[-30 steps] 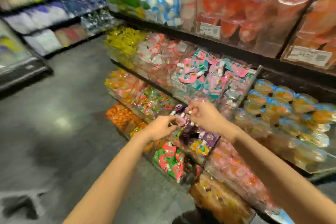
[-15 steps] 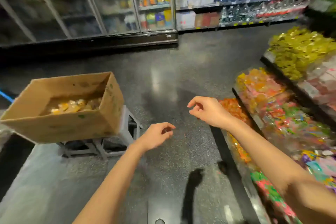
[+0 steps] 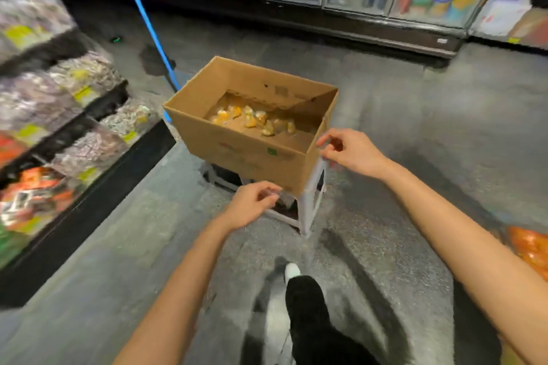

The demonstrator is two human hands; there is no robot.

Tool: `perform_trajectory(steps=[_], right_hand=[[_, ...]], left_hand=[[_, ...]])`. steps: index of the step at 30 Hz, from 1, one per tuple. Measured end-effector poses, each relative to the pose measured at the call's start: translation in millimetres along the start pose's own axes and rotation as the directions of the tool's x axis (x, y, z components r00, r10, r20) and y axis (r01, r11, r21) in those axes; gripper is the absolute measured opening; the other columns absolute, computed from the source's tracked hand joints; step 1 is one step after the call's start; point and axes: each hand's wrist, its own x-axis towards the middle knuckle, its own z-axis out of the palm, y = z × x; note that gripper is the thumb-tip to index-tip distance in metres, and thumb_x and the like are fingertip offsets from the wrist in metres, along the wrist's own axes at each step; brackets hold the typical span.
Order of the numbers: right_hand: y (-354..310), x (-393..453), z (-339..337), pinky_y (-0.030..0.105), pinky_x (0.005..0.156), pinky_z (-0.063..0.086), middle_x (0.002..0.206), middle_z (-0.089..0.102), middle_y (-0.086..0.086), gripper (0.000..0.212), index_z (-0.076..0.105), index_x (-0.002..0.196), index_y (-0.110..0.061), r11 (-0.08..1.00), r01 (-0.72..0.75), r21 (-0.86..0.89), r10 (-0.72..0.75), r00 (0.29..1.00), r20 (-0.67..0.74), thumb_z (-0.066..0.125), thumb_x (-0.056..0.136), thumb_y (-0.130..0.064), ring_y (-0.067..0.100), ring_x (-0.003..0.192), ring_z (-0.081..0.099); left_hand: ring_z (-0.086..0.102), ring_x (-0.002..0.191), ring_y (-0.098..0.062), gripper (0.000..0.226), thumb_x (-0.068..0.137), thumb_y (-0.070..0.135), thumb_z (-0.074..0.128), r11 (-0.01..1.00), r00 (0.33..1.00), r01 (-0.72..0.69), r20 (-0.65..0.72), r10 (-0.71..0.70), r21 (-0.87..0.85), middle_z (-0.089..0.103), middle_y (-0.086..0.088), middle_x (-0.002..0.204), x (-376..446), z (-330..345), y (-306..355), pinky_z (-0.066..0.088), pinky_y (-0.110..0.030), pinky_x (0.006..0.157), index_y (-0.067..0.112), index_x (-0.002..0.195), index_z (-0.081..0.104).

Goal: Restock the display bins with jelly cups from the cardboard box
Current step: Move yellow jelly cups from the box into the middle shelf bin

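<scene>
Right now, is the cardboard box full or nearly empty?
Nearly empty. The cardboard box is open on top, with only a few jelly cups scattered across its bare floor.

No text can be read. The cardboard box (image 3: 243, 154) bears a small green mark and faint red print on its near wall (a dark printed patch inside its far wall), all blurred.

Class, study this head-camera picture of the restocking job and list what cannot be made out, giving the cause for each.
- Jelly cups: their number; the cardboard box near wall hides part of the floor, and blur smears them.
- Stool under the box: mostly covered by it.
- Left hand and right hand: blurred, loosely curled, apparently empty.
- Shelf packets: labels unreadable from motion blur.
</scene>
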Motion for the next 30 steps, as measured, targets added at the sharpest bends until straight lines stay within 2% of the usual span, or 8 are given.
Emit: perform_trajectory(steps=[3,9,12,18,22,25,28,30], right_hand=[[-4,68,20,0.03,0.071,0.053,0.071,0.066,0.002,0.008,0.062,0.096,-0.014,0.999,0.022,0.027,-0.023,0.999,0.044,0.062,0.089,-0.009,0.009,0.061,0.064],[11,223,63,0.007,0.053,0.042,0.069,0.063,-0.001,0.011,0.063,0.093,-0.016,0.998,-0.024,0.063,0.018,0.996,0.089,0.06,0.089,-0.006,-0.004,0.051,0.057],[19,278,79,0.02,0.063,0.052,0.081,0.066,0.001,0.017,0.065,0.101,-0.014,0.994,-0.084,0.065,0.074,0.987,0.144,0.055,0.091,-0.006,0.004,0.063,0.062],[27,390,119,0.024,0.068,0.048,0.095,0.066,-0.001,0.027,0.066,0.105,-0.015,0.982,-0.187,-0.009,0.184,0.954,0.235,0.043,0.092,-0.006,0.014,0.079,0.062],[48,450,170,0.034,0.075,0.057,0.094,0.071,0.005,0.02,0.066,0.103,-0.011,0.959,-0.276,-0.057,0.279,0.898,0.34,0.051,0.089,-0.012,0.02,0.083,0.068],[62,486,222,0.021,0.06,0.046,0.084,0.066,0.001,0.023,0.065,0.107,-0.002,0.944,-0.321,-0.083,0.328,0.871,0.366,0.056,0.086,-0.003,0.02,0.08,0.062],[83,512,283,0.014,0.063,0.038,0.095,0.064,0.004,0.025,0.064,0.11,-0.006,0.905,-0.413,-0.106,0.419,0.817,0.396,0.058,0.087,-0.002,0.014,0.085,0.056],[99,524,324,0.012,0.068,0.037,0.099,0.061,0.002,0.026,0.062,0.113,-0.011,0.858,-0.499,-0.122,0.494,0.736,0.462,0.06,0.088,-0.003,0.014,0.093,0.058]], left_hand=[[0.064,0.096,-0.008,0.017,0.095,0.023,0.056,0.998,0.998,0.053,-0.013,-0.054,-0.016,0.067,0.011,0.1,27,-33,-32,0.052,-0.033,0.089,0.031,0.109,0.062],[0.065,0.098,-0.012,0.017,0.095,0.018,0.056,0.982,0.986,0.155,-0.037,-0.16,-0.104,0.068,0.004,0.102,125,-99,-89,0.051,-0.035,0.093,0.028,0.108,0.062],[0.065,0.098,-0.017,0.021,0.095,0.015,0.055,0.974,0.979,0.195,-0.042,-0.201,-0.114,0.069,-0.001,0.102,167,-132,-105,0.05,-0.033,0.092,0.02,0.114,0.063],[0.059,0.103,-0.011,0.021,0.095,0.007,0.053,0.935,0.928,0.282,-0.186,-0.323,-0.216,0.066,0.001,0.111,268,-211,-154,0.043,-0.022,0.1,0.019,0.108,0.065],[0.057,0.089,-0.005,0.025,0.095,0.0,0.049,0.938,0.908,0.303,-0.246,-0.338,-0.169,0.062,0.002,0.109,324,-235,-191,0.044,-0.005,0.084,0.012,0.11,0.065],[0.059,0.089,-0.015,0.026,0.091,-0.007,0.05,0.927,0.908,0.293,-0.237,-0.346,-0.232,0.064,-0.003,0.103,368,-253,-233,0.05,-0.03,0.094,0.011,0.102,0.065],[0.058,0.092,-0.015,0.02,0.093,0.004,0.051,0.926,0.912,0.369,-0.16,-0.377,-0.08,0.067,-0.009,0.109,414,-278,-287,0.038,-0.006,0.077,0.007,0.107,0.065],[0.06,0.102,-0.02,0.027,0.094,0.003,0.048,0.926,0.919,0.378,-0.125,-0.373,0.018,0.067,-0.009,0.112,436,-289,-321,0.032,-0.004,0.072,0.005,0.114,0.066]])
